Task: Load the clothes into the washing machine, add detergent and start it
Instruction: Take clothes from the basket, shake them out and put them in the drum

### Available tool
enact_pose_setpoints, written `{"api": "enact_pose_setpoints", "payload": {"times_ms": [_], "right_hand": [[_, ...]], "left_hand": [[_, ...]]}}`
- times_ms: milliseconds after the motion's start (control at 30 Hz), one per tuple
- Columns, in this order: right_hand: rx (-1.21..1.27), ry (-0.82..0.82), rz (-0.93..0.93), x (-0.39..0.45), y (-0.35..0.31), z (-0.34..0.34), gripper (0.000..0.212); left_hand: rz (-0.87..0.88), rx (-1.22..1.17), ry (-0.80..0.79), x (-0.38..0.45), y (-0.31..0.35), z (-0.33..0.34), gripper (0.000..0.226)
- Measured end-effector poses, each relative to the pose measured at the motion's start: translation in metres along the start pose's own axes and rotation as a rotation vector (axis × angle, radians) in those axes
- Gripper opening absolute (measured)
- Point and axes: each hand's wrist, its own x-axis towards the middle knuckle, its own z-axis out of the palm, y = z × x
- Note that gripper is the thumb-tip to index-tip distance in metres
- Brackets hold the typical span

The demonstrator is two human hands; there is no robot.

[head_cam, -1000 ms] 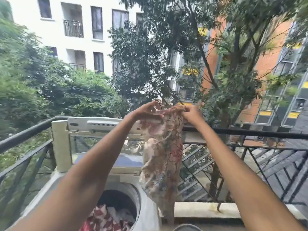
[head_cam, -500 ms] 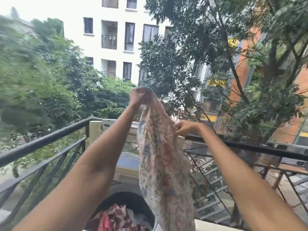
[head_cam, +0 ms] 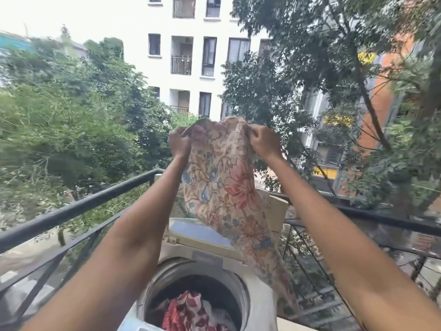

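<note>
Both hands, left [head_cam: 179, 142] and right [head_cam: 265, 143], are pinching the floral cloth's [head_cam: 226, 187] top edge, holding it above the washer [head_cam: 260, 304]. It is hanging past the drum's right rim; gathering it over the opening before lowering would serve best.

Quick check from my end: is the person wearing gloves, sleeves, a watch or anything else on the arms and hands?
Nothing shows. The left hand and right hand are bare, with no gloves. Both forearms are uncovered all the way to the frame edge, so no sleeve or cuff appears. No watch, bracelet or ring can be made out, though the fingers are slightly blurred.
</note>
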Motion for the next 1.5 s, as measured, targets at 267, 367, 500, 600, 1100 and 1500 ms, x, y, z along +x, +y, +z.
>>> {"api": "enact_pose_setpoints", "payload": {"times_ms": [267,367,500,600,1100,1500], "right_hand": [[0.741,0.010,0.335,0.001,-0.031,0.007,0.021],[0.816,-0.318,0.517,-0.009,-0.017,0.016,0.026],[0.586,-0.395,0.716,-0.036,0.023,0.052,0.023],[0.497,-0.317,0.810,-0.067,0.053,0.089,0.015],[-0.119,-1.019,0.280,-0.317,0.113,0.250,0.066],[-0.335,-1.745,0.416,-0.416,0.146,0.314,0.056]], "left_hand": [[0.081,0.044,0.030,0.016,0.008,-0.018,0.020],[0.017,0.185,-0.122,0.015,-0.005,-0.015,0.022],[-0.175,0.340,-0.332,-0.005,-0.047,-0.013,0.021],[-0.352,0.417,-0.516,-0.030,-0.076,-0.006,0.015],[-0.331,0.777,-1.178,-0.190,-0.294,-0.011,0.071],[-0.544,1.335,-1.788,-0.331,-0.489,-0.030,0.072]]}}
